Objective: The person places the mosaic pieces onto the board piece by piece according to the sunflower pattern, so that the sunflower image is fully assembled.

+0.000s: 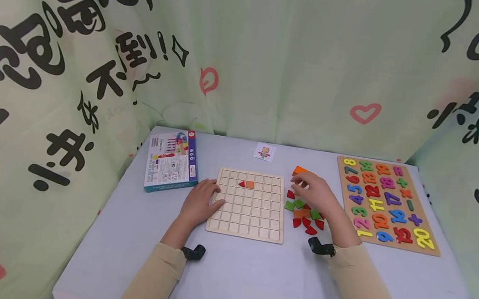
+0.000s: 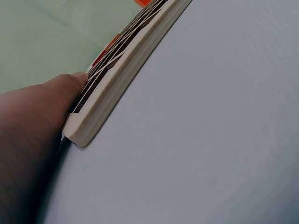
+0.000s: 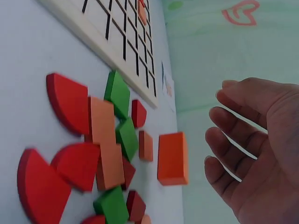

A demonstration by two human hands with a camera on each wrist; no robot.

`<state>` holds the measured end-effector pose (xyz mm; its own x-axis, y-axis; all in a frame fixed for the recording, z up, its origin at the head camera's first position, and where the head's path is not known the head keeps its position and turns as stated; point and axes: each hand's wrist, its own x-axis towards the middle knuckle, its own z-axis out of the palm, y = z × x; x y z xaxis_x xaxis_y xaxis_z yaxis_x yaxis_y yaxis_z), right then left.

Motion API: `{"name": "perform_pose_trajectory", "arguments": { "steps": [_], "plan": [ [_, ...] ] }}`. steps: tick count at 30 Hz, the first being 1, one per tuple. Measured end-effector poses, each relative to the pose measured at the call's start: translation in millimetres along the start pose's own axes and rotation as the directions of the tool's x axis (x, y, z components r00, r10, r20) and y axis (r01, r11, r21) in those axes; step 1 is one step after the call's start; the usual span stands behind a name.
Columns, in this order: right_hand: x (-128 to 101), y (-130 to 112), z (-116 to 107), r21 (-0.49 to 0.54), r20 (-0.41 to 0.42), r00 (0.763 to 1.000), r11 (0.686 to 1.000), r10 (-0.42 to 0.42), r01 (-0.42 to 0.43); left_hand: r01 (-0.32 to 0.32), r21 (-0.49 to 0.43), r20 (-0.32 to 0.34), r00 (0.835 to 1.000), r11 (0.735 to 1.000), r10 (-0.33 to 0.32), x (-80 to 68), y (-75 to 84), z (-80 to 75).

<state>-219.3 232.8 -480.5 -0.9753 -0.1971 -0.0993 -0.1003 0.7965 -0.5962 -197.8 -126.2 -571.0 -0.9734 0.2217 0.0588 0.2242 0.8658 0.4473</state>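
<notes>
Hovering loose-fingered and empty, the right hand (image 1: 313, 189) hangs over the coloured pieces (image 1: 304, 213) beside the grid board's (image 1: 248, 206) right edge; left hand (image 1: 199, 202) flat, steadying its left edge — pinch one piece cleanly.

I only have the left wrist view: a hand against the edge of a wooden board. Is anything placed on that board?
Observer: Yes, the grid board holds a red piece and an orange square, side by side in its second row.
Operator: What is the other hand doing?
Observer: The right hand hovers, fingers relaxed and empty, over loose pieces right of the board.
Operator: Anything else on the table?
Observer: A number puzzle at far right, a box at left.
</notes>
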Motion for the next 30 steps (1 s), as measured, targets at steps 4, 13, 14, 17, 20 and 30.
{"name": "perform_pose_trajectory", "arguments": {
  "steps": [4, 13, 14, 17, 20, 30],
  "plan": [
    [-17.5, 25.0, -12.8, -0.009, -0.016, 0.999, 0.999, 0.035, -0.035, -0.007, 0.001, -0.007, 1.000, 1.000, 0.007, -0.1, -1.6, 1.5],
    [-48.0, 71.3, -32.7, -0.048, -0.029, 0.997, 0.996, 0.078, -0.079, -0.003, -0.003, 0.001, 1.000, 1.000, 0.003, -0.4, -1.6, 0.6],
    [-50.0, 75.5, -32.8, -0.056, -0.026, 0.996, 0.995, 0.080, -0.081, -0.002, -0.004, 0.003, 1.000, 1.000, 0.002, -0.4, -1.5, 0.5],
    [-54.2, 86.7, -31.4, -0.074, -0.014, 0.996, 0.994, 0.082, -0.083, 0.000, -0.005, 0.007, 1.000, 1.000, 0.000, -0.2, -1.3, 0.9],
    [-56.7, 96.2, -28.9, -0.095, 0.002, 0.997, 0.993, 0.072, -0.071, -0.003, -0.006, 0.006, 1.000, 1.000, 0.003, 0.0, -1.4, 1.6],
    [-56.3, 104.3, -25.9, -0.104, 0.079, 0.993, 0.991, 0.092, -0.084, -0.010, -0.012, 0.000, 1.000, 1.000, 0.010, 0.0, -2.0, 1.7]
  ]
}}
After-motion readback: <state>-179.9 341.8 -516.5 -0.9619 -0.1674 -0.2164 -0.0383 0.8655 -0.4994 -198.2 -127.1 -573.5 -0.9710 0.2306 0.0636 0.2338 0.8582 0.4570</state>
